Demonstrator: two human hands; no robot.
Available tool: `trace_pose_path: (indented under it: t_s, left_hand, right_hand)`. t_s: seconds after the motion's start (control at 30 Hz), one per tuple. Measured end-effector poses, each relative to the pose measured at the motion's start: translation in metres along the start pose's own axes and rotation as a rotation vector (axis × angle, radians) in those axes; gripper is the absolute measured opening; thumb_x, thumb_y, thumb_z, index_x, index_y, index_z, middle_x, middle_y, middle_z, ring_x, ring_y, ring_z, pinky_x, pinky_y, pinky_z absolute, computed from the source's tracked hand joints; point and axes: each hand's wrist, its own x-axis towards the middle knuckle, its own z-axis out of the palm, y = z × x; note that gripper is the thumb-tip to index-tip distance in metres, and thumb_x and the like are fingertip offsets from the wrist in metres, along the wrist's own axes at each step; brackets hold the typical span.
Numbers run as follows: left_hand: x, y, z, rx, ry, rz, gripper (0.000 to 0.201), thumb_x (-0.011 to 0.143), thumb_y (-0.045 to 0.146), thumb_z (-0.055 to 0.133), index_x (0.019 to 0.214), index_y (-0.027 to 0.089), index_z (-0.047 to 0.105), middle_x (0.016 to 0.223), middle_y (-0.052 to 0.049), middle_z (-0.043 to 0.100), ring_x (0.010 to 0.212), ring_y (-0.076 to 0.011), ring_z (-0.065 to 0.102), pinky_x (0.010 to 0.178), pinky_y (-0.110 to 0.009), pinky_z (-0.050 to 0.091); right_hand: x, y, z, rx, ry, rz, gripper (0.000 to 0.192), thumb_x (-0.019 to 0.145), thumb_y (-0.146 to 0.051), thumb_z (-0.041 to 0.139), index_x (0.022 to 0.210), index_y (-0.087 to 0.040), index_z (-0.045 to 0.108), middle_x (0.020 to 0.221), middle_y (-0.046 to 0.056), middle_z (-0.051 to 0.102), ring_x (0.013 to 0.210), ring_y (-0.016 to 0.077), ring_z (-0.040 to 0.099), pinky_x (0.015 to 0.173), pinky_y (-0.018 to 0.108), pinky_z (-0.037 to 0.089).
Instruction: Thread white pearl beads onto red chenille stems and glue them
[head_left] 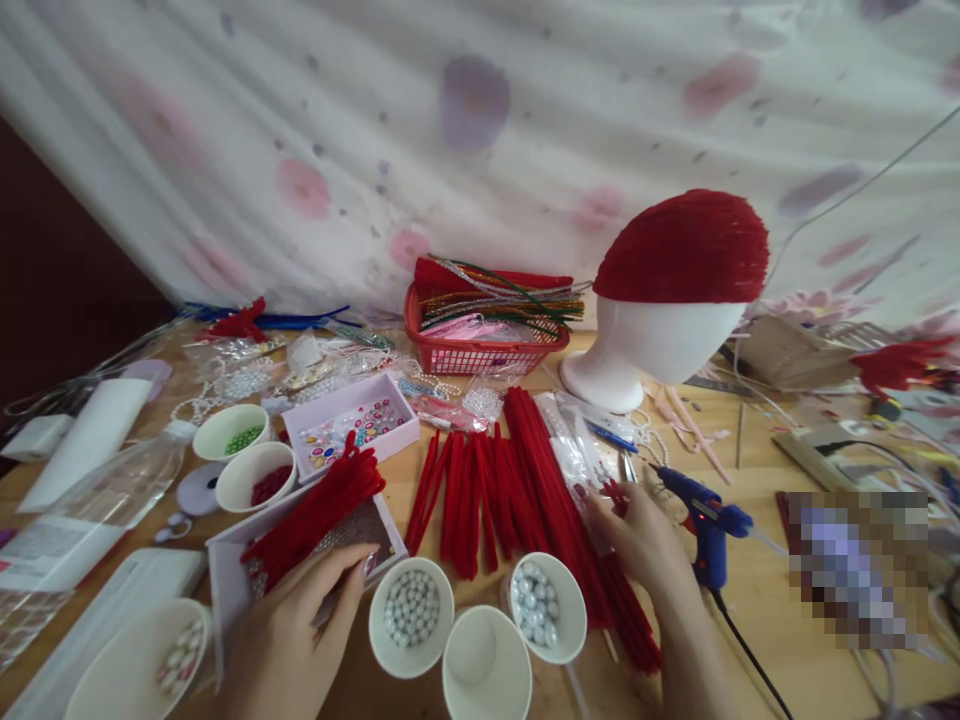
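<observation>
Red pipe cleaners (517, 480) lie fanned on the wooden table (750, 610); right hand (637, 535) pinches one's end. Left hand (300, 620), fingers loosely curled, rests on a white box (225, 580) holding more. Paper cups of pearl beads (411, 615) sit between; blue glue gun (705, 520) just right.

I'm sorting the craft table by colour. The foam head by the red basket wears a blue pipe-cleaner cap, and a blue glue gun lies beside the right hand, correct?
Not quite. In the head view the cap on the foam head is red, not blue. The rest holds: the head stands by the red basket, and a blue glue gun lies beside the right hand.
</observation>
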Motion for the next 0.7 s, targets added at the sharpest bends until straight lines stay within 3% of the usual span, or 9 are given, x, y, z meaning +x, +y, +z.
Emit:
trace_pose_path:
  t_s: [0.13, 0.33, 0.4, 0.57, 0.7]
  left_hand:
    - [0.001, -0.002, 0.003, 0.063, 0.034, 0.079, 0.036, 0.098, 0.040, 0.041, 0.086, 0.024, 0.071, 0.077, 0.001, 0.079, 0.063, -0.0157, 0.075, 0.056, -0.018, 0.058]
    - [0.000, -0.006, 0.005, 0.137, 0.044, 0.161, 0.043, 0.101, 0.045, 0.034, 0.088, 0.023, 0.069, 0.077, 0.002, 0.079, 0.063, -0.0134, 0.075, 0.057, -0.017, 0.057]
    - [-0.001, -0.007, 0.007, 0.155, 0.042, 0.172, 0.043, 0.102, 0.045, 0.033, 0.090, 0.023, 0.068, 0.079, 0.002, 0.079, 0.065, -0.0137, 0.076, 0.058, -0.018, 0.057]
    - [0.001, -0.004, 0.011, 0.217, 0.054, 0.199, 0.048, 0.103, 0.044, 0.028, 0.087, 0.021, 0.067, 0.077, 0.000, 0.079, 0.063, -0.0152, 0.075, 0.057, -0.021, 0.058]
    - [0.001, -0.003, 0.012, 0.253, 0.048, 0.206, 0.050, 0.103, 0.043, 0.026, 0.086, 0.021, 0.068, 0.075, -0.001, 0.079, 0.062, -0.0165, 0.075, 0.056, -0.023, 0.058]
  right_hand:
    - [0.006, 0.009, 0.008, 0.045, 0.014, -0.061, 0.041, 0.076, -0.060, 0.052, 0.058, -0.024, 0.051, 0.053, 0.005, 0.060, 0.056, 0.0257, 0.059, 0.053, 0.032, 0.035]
    - [0.005, 0.019, 0.005, 0.184, 0.064, -0.210, 0.033, 0.082, -0.050, 0.046, 0.076, -0.021, 0.061, 0.074, 0.007, 0.071, 0.070, 0.0267, 0.064, 0.064, 0.033, 0.045]
    - [0.005, 0.020, 0.004, 0.198, 0.060, -0.236, 0.029, 0.081, -0.046, 0.046, 0.074, -0.022, 0.060, 0.075, 0.008, 0.071, 0.071, 0.0270, 0.063, 0.065, 0.034, 0.045]
    - [0.007, 0.011, 0.008, 0.174, 0.110, -0.145, 0.038, 0.084, -0.055, 0.050, 0.063, -0.023, 0.053, 0.055, 0.004, 0.059, 0.057, 0.0242, 0.056, 0.055, 0.032, 0.036]
    - [0.013, 0.003, 0.015, 0.199, 0.121, -0.130, 0.040, 0.081, -0.055, 0.057, 0.058, -0.022, 0.055, 0.052, 0.003, 0.056, 0.054, 0.0228, 0.053, 0.054, 0.031, 0.031]
